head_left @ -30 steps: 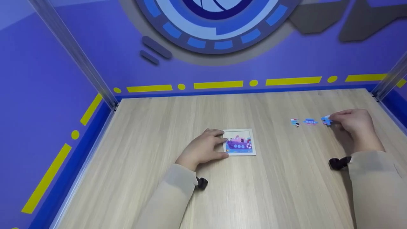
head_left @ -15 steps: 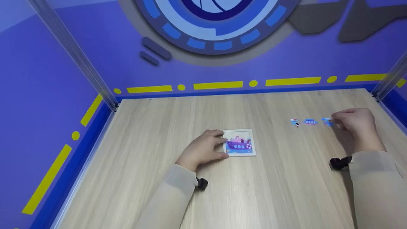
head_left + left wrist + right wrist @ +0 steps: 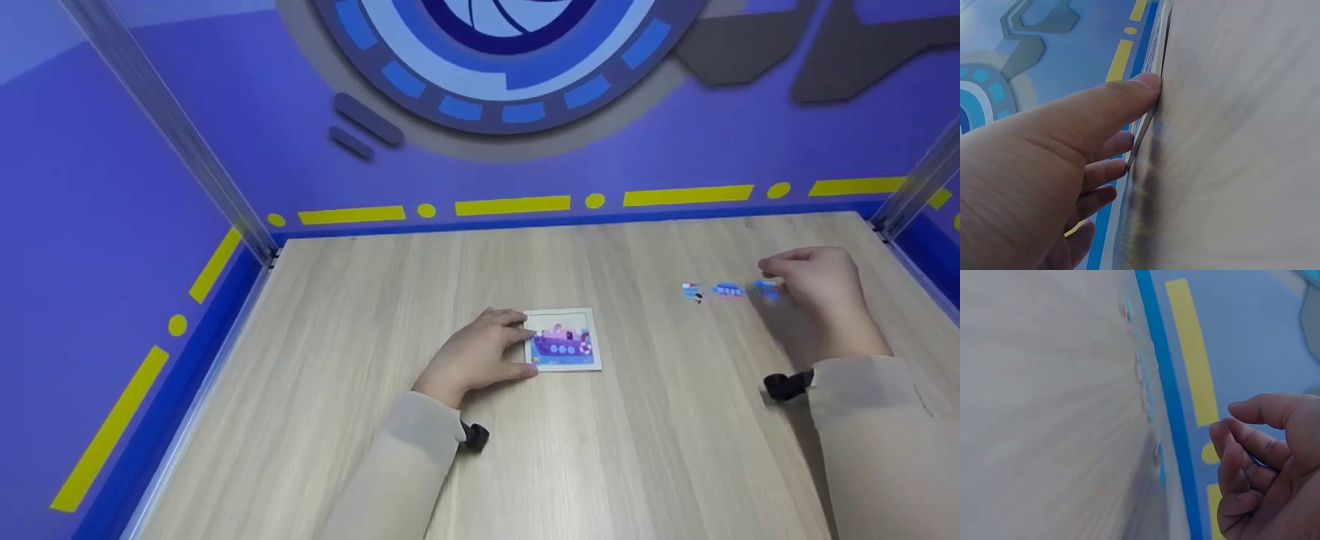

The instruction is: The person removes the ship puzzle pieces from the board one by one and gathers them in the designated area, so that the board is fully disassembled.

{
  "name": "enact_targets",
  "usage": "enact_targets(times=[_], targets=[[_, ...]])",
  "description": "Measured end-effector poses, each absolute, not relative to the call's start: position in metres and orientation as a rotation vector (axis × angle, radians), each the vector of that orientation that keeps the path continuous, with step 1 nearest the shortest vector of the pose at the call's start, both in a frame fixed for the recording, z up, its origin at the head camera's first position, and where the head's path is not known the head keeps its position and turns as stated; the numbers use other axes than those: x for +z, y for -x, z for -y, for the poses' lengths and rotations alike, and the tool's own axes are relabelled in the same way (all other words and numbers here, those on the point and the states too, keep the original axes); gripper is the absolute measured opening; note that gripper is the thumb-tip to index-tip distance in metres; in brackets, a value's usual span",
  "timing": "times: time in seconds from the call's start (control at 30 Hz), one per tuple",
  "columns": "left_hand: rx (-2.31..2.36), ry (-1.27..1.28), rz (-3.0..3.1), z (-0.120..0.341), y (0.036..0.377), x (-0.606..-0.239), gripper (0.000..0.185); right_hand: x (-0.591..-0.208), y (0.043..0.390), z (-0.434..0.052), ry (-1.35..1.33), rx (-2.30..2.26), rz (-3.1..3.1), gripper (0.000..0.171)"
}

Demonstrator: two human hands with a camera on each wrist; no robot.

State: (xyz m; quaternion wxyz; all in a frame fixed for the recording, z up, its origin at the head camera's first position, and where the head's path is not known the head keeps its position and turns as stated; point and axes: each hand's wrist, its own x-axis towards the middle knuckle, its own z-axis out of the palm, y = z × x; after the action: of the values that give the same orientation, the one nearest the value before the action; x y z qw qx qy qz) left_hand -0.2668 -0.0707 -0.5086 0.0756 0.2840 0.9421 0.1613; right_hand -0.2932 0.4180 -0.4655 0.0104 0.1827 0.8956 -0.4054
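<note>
In the head view a white-bordered picture board (image 3: 562,364) with a purple and pink ship lies flat near the middle of the table. My left hand (image 3: 484,349) rests at its left side, fingers spread; the thumb touches the near left corner and fingertips reach onto the left border. The left wrist view shows the thumb (image 3: 1112,98) straight against the board's edge. At the right, my right hand (image 3: 821,289) hovers above the rightmost puzzle piece (image 3: 766,289), partly covering it. Its fingers are loosely curled, thumb and index apart, holding nothing in the right wrist view.
Two more small puzzle pieces lie in the same row: a blue boat-like middle piece (image 3: 727,290) and a red, white and blue left piece (image 3: 692,291). A purple back wall (image 3: 525,176) and a left side wall (image 3: 97,262) border the wooden table (image 3: 360,300).
My right hand has let go of the rightmost piece and lifted slightly up and left. That piece stays in the row. The left hand and the board have not moved.
</note>
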Motion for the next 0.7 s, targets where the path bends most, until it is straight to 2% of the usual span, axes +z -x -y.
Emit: enact_targets(times=[0.13,0.5,0.7], targets=[[0.501,-0.848,-2.831,0.074,0.265,-0.511,0.066,-0.454,0.293,-0.384,-0.480,-1.270,-2.823,0.068],[0.510,-0.877,-2.848,0.072,0.264,-0.516,0.065,-0.415,0.285,-0.286,-0.046,-1.370,-2.874,0.043],[0.484,-0.859,-2.852,0.069,0.266,-0.508,0.067,-0.403,0.281,-0.244,0.119,-1.418,-2.845,0.037]])
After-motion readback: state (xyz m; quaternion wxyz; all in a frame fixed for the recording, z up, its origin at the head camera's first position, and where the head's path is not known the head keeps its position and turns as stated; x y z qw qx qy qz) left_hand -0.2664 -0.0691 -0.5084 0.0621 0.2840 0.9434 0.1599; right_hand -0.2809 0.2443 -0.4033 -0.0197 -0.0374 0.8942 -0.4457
